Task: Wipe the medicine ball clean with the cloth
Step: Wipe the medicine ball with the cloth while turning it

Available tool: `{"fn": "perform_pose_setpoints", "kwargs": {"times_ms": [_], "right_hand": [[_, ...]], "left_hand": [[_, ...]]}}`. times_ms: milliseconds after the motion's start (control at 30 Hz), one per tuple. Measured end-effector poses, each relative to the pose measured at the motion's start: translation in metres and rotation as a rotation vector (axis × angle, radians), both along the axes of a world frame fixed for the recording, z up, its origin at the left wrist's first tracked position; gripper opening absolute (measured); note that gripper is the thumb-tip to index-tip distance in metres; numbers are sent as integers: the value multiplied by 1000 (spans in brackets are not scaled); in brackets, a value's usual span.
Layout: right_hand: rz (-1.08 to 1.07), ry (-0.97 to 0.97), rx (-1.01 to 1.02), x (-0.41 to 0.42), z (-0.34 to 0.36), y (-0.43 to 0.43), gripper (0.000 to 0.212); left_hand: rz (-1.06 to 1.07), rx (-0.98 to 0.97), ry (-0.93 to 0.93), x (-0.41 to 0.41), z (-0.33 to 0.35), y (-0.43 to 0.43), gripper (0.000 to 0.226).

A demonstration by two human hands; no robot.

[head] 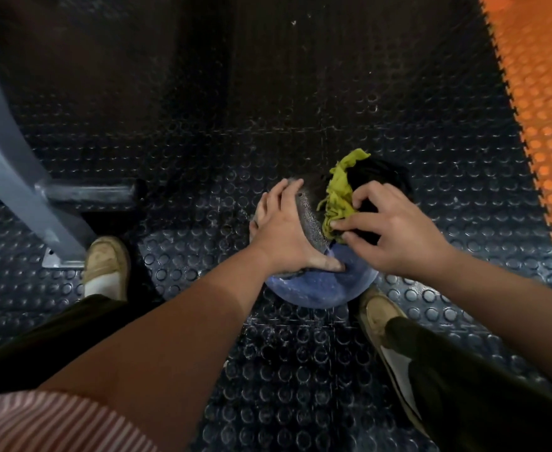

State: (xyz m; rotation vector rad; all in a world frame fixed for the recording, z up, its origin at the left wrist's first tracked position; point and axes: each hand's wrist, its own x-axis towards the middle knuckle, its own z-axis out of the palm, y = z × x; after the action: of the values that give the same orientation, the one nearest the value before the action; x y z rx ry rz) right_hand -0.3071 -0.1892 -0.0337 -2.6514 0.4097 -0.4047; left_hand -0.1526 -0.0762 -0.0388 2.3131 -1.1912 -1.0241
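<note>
The medicine ball (320, 288), blue and speckled grey, sat on the studded floor (268, 125). The left hand (284, 230) lay open on it at nine o'clock; the right hand (395, 230) pinched the crumpled yellow-green and black cloth (340, 194) at twelve, running lengthwise twelve-to-six.

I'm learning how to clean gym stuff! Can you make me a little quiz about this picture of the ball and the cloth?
1. True or false: the medicine ball sits on a table.
2. Which hand presses the cloth on the ball? A) left hand B) right hand C) neither
3. Fill in: the mat strip at the far right is coloured ____.

Key
1. False. The ball rests on the black studded floor, between the person's shoes.
2. B. The right hand bunches the yellow-green and black cloth on top, while the left hand lies flat on the ball's side, steadying it.
3. Orange.
</note>
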Motion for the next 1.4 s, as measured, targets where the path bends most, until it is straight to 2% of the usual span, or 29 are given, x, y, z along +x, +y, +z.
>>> {"fn": "perform_pose_setpoints", "kwargs": {"times_ms": [233, 467, 600, 767, 867, 1000, 1100, 1167, 1333, 1400], "right_hand": [[152, 38, -36, -4, -3, 26, 29], [-77, -39, 26, 7, -2, 9, 33], [-183, -51, 101, 13, -4, 5, 21], [33, -7, 16, 5, 0, 35, 31], [99, 1, -57, 3, -1, 28, 29], [-19, -39, 72, 4, -3, 4, 24], [-137, 0, 178, 10, -4, -17, 12], [-149, -8, 178, 11, -4, -16, 14], [92, -5, 33, 7, -1, 22, 28], [101, 20, 41, 7, 1, 13, 28]], "left_hand": [[62, -32, 27, -2, -3, 11, 134], [81, -26, 7, -6, -2, 4, 138], [104, -41, 7, -9, -2, 4, 138], [122, -77, 5, -6, -4, 10, 127], [108, -84, 17, -7, -5, 15, 129], [108, -59, 17, -10, -3, 16, 136], [99, -31, 18, -7, -1, 10, 136], [95, -22, 23, -4, -1, 6, 135], [105, -63, 33, -1, -1, 9, 129], [101, -75, 21, -5, -3, 12, 132]]}}
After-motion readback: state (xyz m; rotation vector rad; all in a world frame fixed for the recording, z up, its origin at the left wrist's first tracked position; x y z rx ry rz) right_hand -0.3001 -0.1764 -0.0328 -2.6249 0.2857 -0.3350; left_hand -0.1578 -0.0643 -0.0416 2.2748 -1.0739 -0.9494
